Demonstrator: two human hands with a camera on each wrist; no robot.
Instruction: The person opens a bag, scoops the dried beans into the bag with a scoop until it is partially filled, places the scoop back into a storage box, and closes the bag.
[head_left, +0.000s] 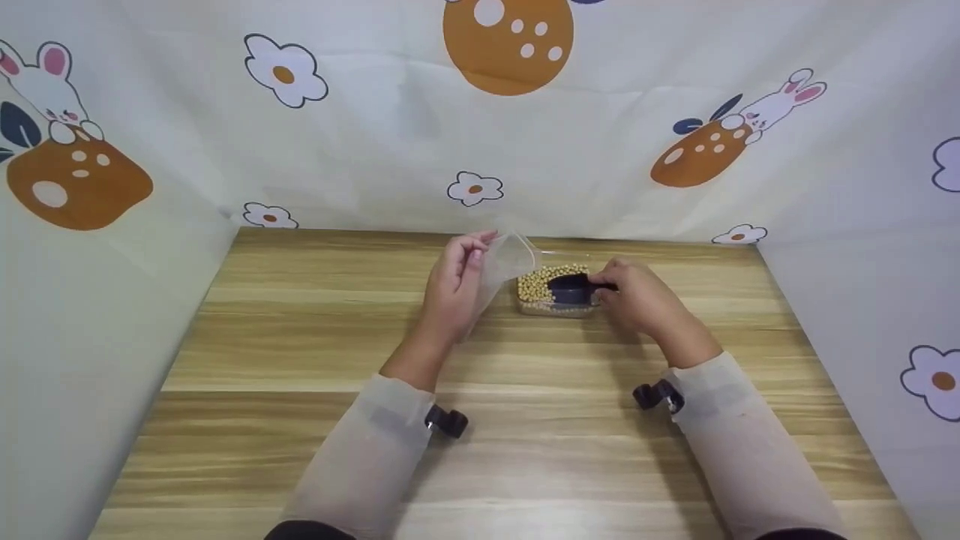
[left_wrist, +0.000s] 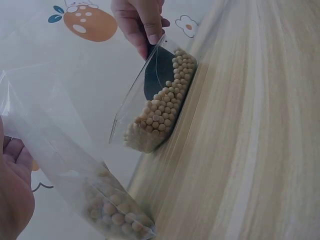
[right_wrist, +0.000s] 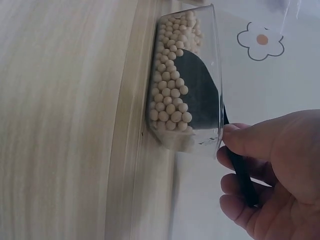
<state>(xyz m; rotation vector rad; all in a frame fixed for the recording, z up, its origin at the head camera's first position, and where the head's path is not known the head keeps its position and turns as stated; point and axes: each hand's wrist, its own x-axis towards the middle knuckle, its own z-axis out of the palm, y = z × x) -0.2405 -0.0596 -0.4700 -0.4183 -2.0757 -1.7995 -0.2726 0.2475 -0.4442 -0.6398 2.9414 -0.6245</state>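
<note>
My right hand point(head_left: 637, 296) grips the handle of a black scoop point(right_wrist: 197, 92), whose blade sits among round beige beads point(right_wrist: 170, 95) in a clear plastic box point(head_left: 555, 309). At the box's left, my left hand point(head_left: 454, 281) holds a clear plastic bag point(left_wrist: 55, 135) by its upper part, fingers curled at its edge. Some beads point(left_wrist: 117, 212) lie in the bottom corner of the bag, as the left wrist view shows. The bag's mouth spreads toward the box.
A wood-grain table point(head_left: 300, 330) lies under everything. Behind it and on both sides hang white cloth walls point(head_left: 375, 150) printed with rabbits, oranges and flowers; the box stands close to the back one. Each forearm carries a small black wrist camera point(head_left: 448, 421).
</note>
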